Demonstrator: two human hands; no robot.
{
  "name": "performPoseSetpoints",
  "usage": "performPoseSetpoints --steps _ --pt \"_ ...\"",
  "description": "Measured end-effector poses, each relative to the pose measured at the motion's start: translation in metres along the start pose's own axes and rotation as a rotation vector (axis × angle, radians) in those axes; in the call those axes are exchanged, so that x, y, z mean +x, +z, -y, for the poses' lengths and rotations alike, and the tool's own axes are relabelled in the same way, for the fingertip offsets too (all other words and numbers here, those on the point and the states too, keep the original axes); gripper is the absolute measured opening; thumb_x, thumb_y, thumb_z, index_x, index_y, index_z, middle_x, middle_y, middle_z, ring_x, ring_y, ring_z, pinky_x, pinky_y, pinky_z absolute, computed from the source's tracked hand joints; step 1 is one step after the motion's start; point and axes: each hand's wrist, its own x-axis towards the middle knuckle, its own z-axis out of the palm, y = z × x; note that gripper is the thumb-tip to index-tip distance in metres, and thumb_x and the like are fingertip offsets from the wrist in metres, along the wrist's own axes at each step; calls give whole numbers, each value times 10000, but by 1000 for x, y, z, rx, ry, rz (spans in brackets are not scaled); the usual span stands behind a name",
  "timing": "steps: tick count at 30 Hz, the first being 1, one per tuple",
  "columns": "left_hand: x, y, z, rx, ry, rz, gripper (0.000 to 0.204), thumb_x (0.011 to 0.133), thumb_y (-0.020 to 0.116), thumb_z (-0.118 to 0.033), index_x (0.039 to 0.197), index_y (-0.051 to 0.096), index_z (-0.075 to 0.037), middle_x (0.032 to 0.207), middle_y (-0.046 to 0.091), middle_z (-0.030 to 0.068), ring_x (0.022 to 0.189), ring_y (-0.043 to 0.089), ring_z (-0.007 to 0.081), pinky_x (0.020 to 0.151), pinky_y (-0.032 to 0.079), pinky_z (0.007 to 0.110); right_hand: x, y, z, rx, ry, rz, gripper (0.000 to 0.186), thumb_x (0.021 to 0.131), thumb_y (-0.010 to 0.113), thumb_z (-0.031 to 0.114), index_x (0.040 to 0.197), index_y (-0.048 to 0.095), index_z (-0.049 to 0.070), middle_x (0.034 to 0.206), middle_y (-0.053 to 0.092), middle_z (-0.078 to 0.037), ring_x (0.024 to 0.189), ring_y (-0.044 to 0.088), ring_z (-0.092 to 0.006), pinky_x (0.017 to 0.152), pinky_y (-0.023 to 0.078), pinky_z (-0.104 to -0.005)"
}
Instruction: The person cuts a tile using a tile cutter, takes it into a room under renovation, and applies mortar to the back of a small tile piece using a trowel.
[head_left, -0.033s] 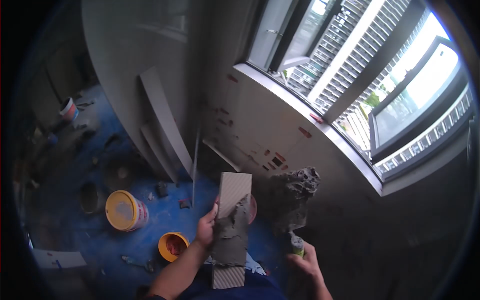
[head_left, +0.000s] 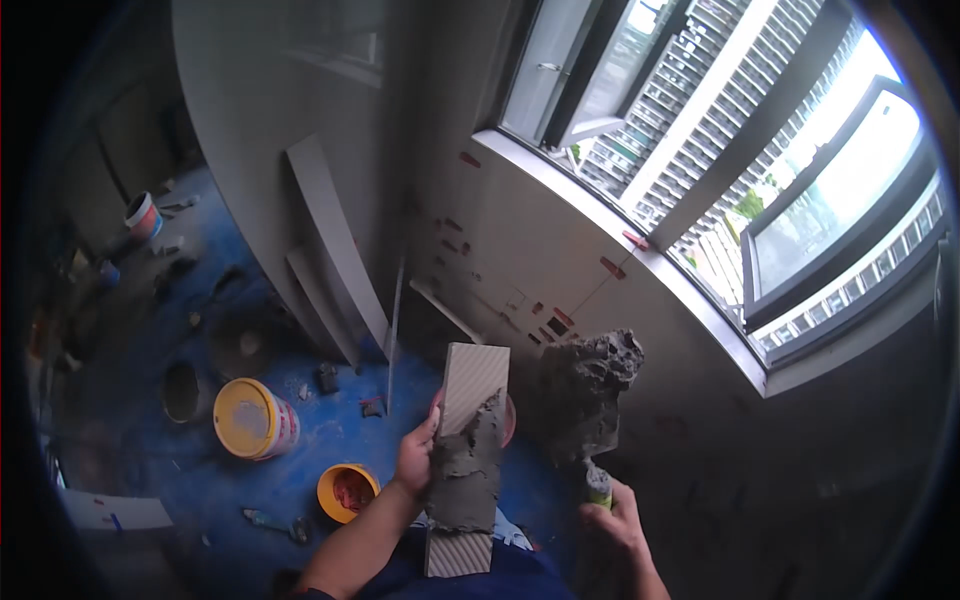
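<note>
My left hand [head_left: 415, 458] grips the left edge of a narrow, light tile strip [head_left: 474, 385] with a ribbed back. Grey mortar [head_left: 465, 490] covers the strip's middle and lower part, leaving ribs bare at the top and bottom end. To the right, my right hand [head_left: 622, 522] is closed around the green handle of a trowel [head_left: 598, 488]. A thick heap of mortar [head_left: 605, 360] sits on the trowel blade, mostly at its far end. Blade and strip are apart. Behind the strip shows part of a reddish round rim [head_left: 510, 420].
On the blue-covered floor stand a yellow-lidded bucket [head_left: 245, 418] and an open yellow bucket [head_left: 345, 494]; a power tool [head_left: 278, 524] lies nearby. Long boards [head_left: 340, 245] lean on the wall. An open window [head_left: 830, 210] is at upper right, above a wall with red clips [head_left: 612, 268].
The view has shifted very slightly, and the picture is sharper. Both hands keep their hold on the tile strip and the trowel.
</note>
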Motion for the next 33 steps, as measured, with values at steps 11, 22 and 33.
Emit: performPoseSetpoints --steps 11,22,33 --pt "-25 23 27 -8 215 89 464 1005 404 -323 1361 455 -30 1330 535 128 1205 517 264 1053 383 374 53 -20 31 -562 -382 -77 177 748 657 139 833 553 23 669 568 -155 562 554 -253 592 471 -337" --pt "-16 2 51 -19 285 67 464 1018 377 -325 1332 473 3 1314 544 134 1181 536 255 1039 400 369 101 -26 -66 -971 -786 -261 239 725 694 145 783 473 75 641 528 -159 603 576 -362 521 460 -440" --pt "11 -23 40 -12 367 141 445 1032 363 -301 1316 488 17 1269 575 134 1136 572 249 1007 439 378 82 -33 -59 -1229 -908 -202 285 754 697 204 936 538 53 751 594 -102 680 613 -275 621 500 -383"
